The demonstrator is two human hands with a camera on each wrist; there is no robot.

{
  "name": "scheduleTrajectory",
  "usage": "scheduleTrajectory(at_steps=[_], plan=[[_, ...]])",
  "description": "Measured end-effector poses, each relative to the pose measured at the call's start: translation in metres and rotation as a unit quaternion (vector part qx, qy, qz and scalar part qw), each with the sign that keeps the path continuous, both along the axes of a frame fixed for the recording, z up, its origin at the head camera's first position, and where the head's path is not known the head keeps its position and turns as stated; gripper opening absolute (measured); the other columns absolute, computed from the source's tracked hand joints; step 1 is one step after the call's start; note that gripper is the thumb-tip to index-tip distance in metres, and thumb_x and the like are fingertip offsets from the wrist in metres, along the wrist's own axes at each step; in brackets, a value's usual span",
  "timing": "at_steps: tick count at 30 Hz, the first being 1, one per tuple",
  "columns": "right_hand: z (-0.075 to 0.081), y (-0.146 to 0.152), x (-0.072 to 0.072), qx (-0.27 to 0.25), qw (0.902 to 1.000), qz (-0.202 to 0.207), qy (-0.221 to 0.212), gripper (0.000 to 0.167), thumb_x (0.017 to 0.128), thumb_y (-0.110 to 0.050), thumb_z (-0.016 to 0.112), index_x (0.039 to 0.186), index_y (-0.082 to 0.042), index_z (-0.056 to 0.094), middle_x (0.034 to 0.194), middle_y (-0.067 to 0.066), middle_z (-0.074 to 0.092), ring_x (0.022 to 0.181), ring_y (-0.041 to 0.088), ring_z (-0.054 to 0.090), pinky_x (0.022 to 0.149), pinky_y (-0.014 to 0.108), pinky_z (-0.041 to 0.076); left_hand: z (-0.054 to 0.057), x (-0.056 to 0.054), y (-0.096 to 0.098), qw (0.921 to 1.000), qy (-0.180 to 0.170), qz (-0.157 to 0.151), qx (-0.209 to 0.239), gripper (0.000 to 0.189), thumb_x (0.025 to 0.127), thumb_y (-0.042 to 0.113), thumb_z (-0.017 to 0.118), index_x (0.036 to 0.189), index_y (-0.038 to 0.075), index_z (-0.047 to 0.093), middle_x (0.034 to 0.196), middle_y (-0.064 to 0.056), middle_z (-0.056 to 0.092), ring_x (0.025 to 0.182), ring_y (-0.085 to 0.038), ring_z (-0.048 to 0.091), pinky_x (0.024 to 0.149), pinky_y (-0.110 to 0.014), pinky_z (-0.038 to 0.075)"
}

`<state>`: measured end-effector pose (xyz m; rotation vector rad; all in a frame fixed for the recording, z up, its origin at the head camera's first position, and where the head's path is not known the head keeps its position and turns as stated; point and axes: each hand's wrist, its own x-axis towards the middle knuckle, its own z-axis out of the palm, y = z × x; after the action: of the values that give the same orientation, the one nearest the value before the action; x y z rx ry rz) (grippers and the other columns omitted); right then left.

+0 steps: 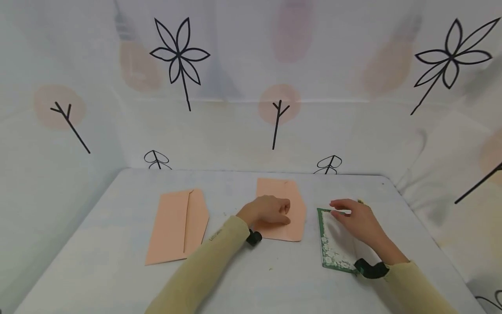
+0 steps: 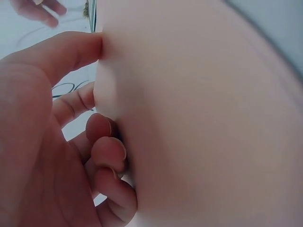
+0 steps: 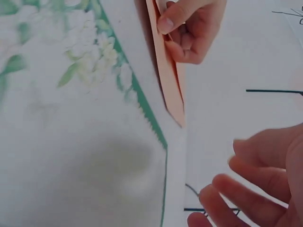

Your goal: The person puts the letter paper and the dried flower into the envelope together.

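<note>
At the middle of the table lies a peach envelope [image 1: 280, 189]. My left hand [image 1: 269, 209] is at its opening edge, with thumb and index finger pinching there and the other fingers curled near the paper in the left wrist view. Two paper layers with a dark gap between them show in the right wrist view. To the right is a white card [image 1: 327, 244] with a green floral border. Over its far part hovers my right hand [image 1: 358, 220], thumb and fingers loosely bent and apart, holding nothing. It covers part of the card.
A second peach envelope [image 1: 168, 231] lies at the left, its flap spread toward the right. Small crumbs [image 1: 270, 269] dot the white table cover [image 1: 290, 288]. A patterned cloth [image 1: 231, 135] encloses the back and sides.
</note>
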<state>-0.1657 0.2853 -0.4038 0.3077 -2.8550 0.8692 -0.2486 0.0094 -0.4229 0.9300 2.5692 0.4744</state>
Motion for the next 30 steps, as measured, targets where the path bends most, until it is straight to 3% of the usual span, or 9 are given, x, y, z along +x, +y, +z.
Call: scheduleTrajectory(at_steps=[3, 9, 19, 22, 30], plan=[[-0.004, 0.009, 0.007, 0.006, 0.9994, -0.033, 0.004, 0.027, 0.094, -0.013, 0.068, 0.117, 0.000, 0.067, 0.113, 0.021, 0.067, 0.104, 0.041, 0.062, 0.080, 0.050, 0.053, 0.003, 0.001, 0.001, 1.0000, 0.000, 0.000, -0.007, 0.024, 0.092, 0.044, 0.067, 0.094, 0.026, 0.051, 0.066, 0.007, 0.045, 0.060, -0.011, 0.043, 0.058, -0.026, 0.030], [-0.010, 0.022, 0.018, 0.011, 0.9946, -0.090, -0.051, 0.032, 0.092, -0.019, 0.070, 0.115, 0.003, 0.064, 0.112, 0.026, 0.065, 0.104, 0.046, 0.058, 0.075, 0.051, 0.052, 0.004, 0.000, 0.002, 0.9999, -0.002, 0.001, -0.012, 0.025, 0.091, 0.044, 0.067, 0.092, 0.026, 0.051, 0.065, 0.007, 0.044, 0.058, -0.010, 0.042, 0.057, -0.026, 0.029], [-0.009, 0.023, 0.020, 0.005, 0.9810, -0.111, -0.159, 0.056, 0.084, -0.029, 0.081, 0.123, 0.004, 0.059, 0.118, 0.028, 0.059, 0.108, 0.043, 0.055, 0.077, 0.048, 0.051, 0.006, -0.002, 0.003, 0.9999, -0.006, -0.002, -0.012, 0.025, 0.092, 0.044, 0.067, 0.091, 0.025, 0.051, 0.065, 0.007, 0.043, 0.057, -0.010, 0.040, 0.056, -0.027, 0.029], [-0.011, 0.021, 0.020, 0.013, 0.9809, -0.110, -0.160, 0.058, 0.081, -0.030, 0.084, 0.122, 0.004, 0.060, 0.115, 0.026, 0.061, 0.106, 0.041, 0.056, 0.077, 0.048, 0.050, 0.006, -0.002, 0.003, 0.9999, -0.009, -0.003, -0.012, 0.026, 0.092, 0.044, 0.068, 0.090, 0.024, 0.052, 0.065, 0.008, 0.044, 0.057, -0.010, 0.041, 0.056, -0.027, 0.029], [-0.020, 0.014, 0.019, 0.030, 0.9896, -0.089, -0.108, 0.054, 0.076, -0.027, 0.087, 0.113, 0.005, 0.064, 0.103, 0.020, 0.061, 0.095, 0.036, 0.059, 0.077, 0.050, 0.049, 0.003, -0.002, 0.005, 0.9998, -0.008, 0.005, -0.020, 0.026, 0.091, 0.045, 0.067, 0.089, 0.025, 0.051, 0.067, 0.007, 0.046, 0.059, -0.010, 0.043, 0.057, -0.027, 0.030]])
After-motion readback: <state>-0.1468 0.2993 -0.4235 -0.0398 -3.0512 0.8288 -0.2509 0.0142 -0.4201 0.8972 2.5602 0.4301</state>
